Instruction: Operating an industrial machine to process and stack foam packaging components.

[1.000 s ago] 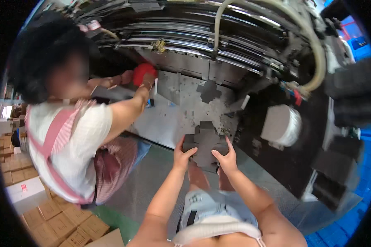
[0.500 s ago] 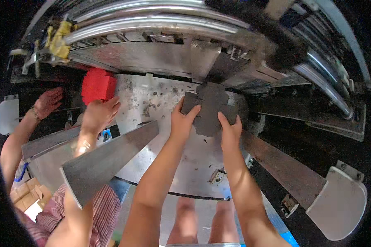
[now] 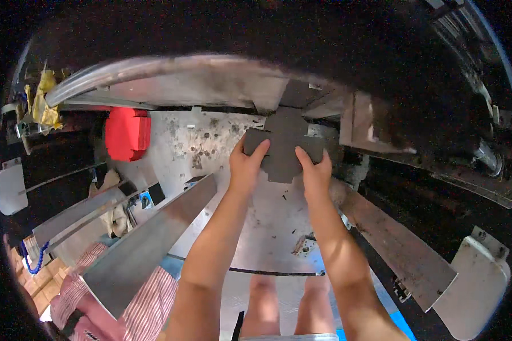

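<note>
A stack of dark grey, cross-shaped sheets stands between my hands on the far part of the metal table. My left hand grips its left arm, thumb on top and fingers round the edge. My right hand holds its right side in the same way. The stack's far end reaches the upright metal parts of the machine behind it. What lies under the stack is hidden.
The spotted metal table bears a similar red stack at far left. A slanting metal plate and a metal bar flank my arms. A small metal plate lies near the front edge. A co-worker's striped clothing shows lower left.
The co-worker's hands have left the red stack and are out of view. The view has shifted, and a dark shape covers much of its top. My hands keep hold of the grey stack.
</note>
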Demonstrator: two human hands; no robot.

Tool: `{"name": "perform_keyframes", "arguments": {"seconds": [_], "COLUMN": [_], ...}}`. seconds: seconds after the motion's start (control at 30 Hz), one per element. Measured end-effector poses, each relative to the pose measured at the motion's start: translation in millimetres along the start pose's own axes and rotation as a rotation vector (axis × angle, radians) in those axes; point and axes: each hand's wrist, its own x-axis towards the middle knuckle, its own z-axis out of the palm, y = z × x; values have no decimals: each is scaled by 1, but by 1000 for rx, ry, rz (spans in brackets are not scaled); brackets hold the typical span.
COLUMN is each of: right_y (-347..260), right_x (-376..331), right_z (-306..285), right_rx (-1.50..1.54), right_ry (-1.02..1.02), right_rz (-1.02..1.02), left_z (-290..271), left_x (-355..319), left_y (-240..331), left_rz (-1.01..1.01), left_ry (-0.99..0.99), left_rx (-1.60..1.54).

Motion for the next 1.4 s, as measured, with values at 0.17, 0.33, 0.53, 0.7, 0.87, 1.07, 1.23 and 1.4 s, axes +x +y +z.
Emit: {"name": "perform_keyframes", "arguments": {"seconds": [0.17,0.33,0.53,0.7,0.87,1.07,1.23,1.4], "right_y": [-2,7,4,5,5,-1,5,28], "right_x": [7,3,-5,9,5,2,-2,-22], "right_z": [-2,-5,-8,-15,2,0,-12,-30], "right_rx": [-31,58,138,51,13,-25,90,270], "right_ry": [-68,56,-12,-52,44,48,65,18], "right_rz": [40,3,45,92,5,90,126,355], "left_z": [-2,10,-10,-1,-15,-15,-24,-14], "left_x": [5,5,14,14,38,44,23,-10], "left_y": [2,21,4,29,23,25,-2,-41], "left_rz": [27,-61,-110,-303,-317,-372,-244,-413], "left_ry": [-84,134,-9,-42,-49,-77,33,146], "left_rx": [126,170,17,186,217,351,-77,-396]}}
